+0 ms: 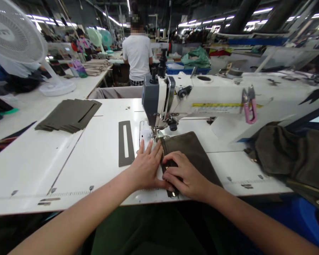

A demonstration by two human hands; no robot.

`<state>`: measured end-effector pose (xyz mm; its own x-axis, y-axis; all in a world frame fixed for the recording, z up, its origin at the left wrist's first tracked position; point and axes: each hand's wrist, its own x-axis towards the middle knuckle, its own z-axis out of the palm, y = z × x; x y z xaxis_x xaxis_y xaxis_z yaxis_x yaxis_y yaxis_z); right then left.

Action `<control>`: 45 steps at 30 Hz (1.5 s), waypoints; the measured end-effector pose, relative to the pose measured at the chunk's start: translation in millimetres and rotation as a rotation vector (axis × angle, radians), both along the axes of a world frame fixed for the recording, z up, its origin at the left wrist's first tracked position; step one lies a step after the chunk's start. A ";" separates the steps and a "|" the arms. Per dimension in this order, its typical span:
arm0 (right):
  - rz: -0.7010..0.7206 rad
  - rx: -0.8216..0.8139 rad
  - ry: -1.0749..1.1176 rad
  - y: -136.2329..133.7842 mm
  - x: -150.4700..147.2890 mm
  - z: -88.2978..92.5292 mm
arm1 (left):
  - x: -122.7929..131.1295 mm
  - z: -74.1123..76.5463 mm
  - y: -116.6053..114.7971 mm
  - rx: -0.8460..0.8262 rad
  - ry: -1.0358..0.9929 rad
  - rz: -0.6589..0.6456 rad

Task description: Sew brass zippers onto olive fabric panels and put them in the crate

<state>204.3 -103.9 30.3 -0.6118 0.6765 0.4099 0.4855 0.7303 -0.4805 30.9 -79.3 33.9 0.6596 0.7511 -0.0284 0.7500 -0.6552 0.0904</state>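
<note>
A dark olive fabric piece [194, 152] with a zipper [167, 168] along its left edge lies under the sewing machine [155, 95], its far corner at the presser foot. My left hand [147, 166] rests flat with fingers spread, fingertips just in front of the needle and beside the zipper edge; its thumb reaches toward the near end. Curled over the zipper edge, my right hand [183, 173] pinches it between thumb and fingers. Left of my left hand lies a flat dark frame-shaped piece [121, 145] with a long slot.
A stack of dark fabric panels [69, 115] lies at the left. Pink-handled snips [249, 106] hang on the machine arm. Bundled dark fabric [292, 152] sits at the right edge. A white fan [57, 83] stands at back left; a person [138, 56] is beyond the table.
</note>
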 end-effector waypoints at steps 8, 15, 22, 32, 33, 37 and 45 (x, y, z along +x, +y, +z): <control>-0.216 0.092 -0.116 38.8 5.0 -26.9 | -28.4 10.9 4.7 0.007 -0.099 0.003; -0.250 0.177 -0.313 40.8 6.8 -36.5 | -94.3 4.4 -48.3 0.082 0.009 0.043; -0.264 0.226 -0.296 39.8 5.8 -37.2 | -86.9 8.7 -82.4 0.049 0.050 0.055; -0.224 0.296 -0.200 43.7 5.2 -56.2 | -90.9 2.0 -60.0 0.036 -0.150 0.067; -0.235 0.286 -0.210 42.9 3.5 -54.5 | -89.0 -1.1 -53.9 0.073 -0.189 0.089; -0.264 0.242 -0.262 37.4 -3.3 -46.0 | -84.0 -7.8 -19.8 0.177 -0.317 0.115; -0.325 0.197 -0.282 18.5 -13.6 -35.9 | -49.2 0.7 -9.0 0.385 -0.600 0.018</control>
<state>190.6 -85.4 -5.5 -0.4874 0.7773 0.3977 0.7954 0.5832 -0.1649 -18.3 -88.3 34.6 0.4656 0.6458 0.6051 0.6548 -0.7113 0.2553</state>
